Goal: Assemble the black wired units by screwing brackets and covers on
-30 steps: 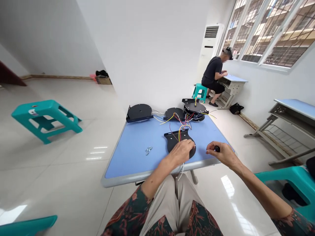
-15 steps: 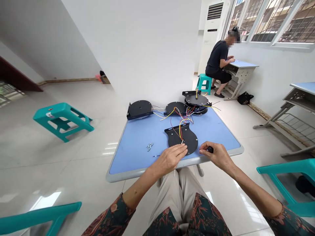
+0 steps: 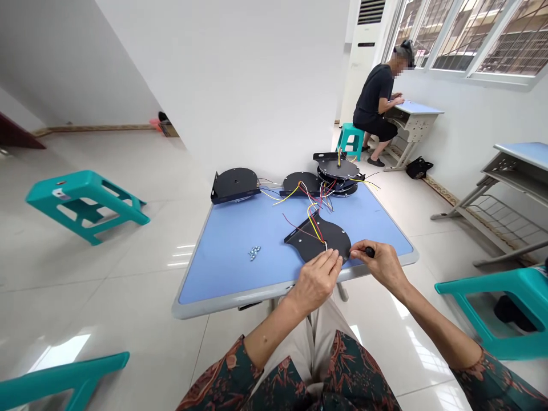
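Observation:
A black metal plate, round with a bent, slotted flange, lies near the front edge of the table. Red, yellow, white and brown wires come out of its middle, and small screws sit around its rim. My left hand grips its front edge, fingers flat on top, thumb hidden. At the right rim, my right hand is closed with fingertips pinched together. A short black handle sticks out of it, seemingly a screwdriver's; its shaft is hidden. Loose silver screws lie in a small heap left of the plate.
Along the back of the table lie more black round plates, one at left and a stack at right, with loose wires. Green stools stand around. A person sits at another desk near the windows.
The plate has turned anticlockwise and shifted slightly right. My left hand has moved right with it, and my right hand's fingertips have come up to its rim.

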Demonstrator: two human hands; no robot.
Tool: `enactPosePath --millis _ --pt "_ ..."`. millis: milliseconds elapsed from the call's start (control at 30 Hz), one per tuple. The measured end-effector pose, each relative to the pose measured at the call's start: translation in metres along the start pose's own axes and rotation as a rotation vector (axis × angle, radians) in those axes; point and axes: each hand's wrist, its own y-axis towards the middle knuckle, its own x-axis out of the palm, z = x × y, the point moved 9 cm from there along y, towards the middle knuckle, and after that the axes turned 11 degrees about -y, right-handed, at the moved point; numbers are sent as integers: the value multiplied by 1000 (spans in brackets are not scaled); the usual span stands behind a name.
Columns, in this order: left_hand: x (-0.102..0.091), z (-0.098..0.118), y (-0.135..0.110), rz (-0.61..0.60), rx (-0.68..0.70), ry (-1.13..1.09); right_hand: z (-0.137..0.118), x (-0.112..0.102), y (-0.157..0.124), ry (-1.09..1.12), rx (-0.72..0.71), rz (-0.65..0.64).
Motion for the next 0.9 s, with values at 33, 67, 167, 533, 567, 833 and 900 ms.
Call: enactPosePath --millis 33,67,167,533,567,833,900 --pt "0 0 -1 -3 -1 0 1 0 0 13 5 0" --pt "1 0 -1 -7 -1 1 2 2 -1 29 5 -5" --pt "1 0 -2 -6 2 6 2 8 -3 73 -7 -16" --pt "0 1 -1 12 3 31 4 15 -6 96 13 51" --pt "0 1 -1 14 4 30 4 15 -7 90 15 59" --pt "0 1 -1 9 5 51 -20 10 -15 -79 -172 185" --pt "1 1 -1 0 1 50 -29 10 -18 -126 -260 199"
